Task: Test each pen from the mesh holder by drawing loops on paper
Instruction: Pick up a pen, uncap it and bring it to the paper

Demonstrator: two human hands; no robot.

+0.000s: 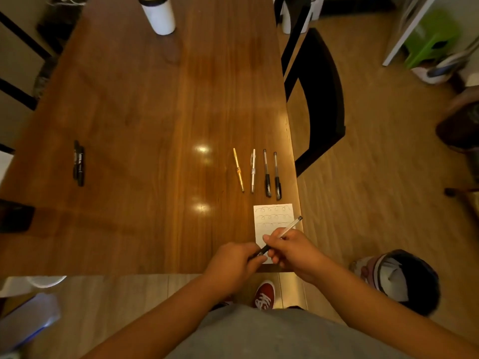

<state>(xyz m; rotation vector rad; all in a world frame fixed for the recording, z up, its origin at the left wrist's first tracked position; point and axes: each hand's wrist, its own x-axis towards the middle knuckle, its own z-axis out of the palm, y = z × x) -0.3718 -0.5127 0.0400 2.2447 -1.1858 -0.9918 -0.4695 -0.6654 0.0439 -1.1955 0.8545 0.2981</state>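
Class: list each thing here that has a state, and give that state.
Paper: flat, three rows of loops drawn.
Held pen: gripped by left hand and right hand, over the paper.
Four pens: lying side by side, apart.
Two markers: lying side by side.
White bottle: upright.

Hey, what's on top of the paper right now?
Several rows of drawn loops show on the far part of the paper. The left hand and right hand hold a pen over its near part, covering whatever is drawn there.
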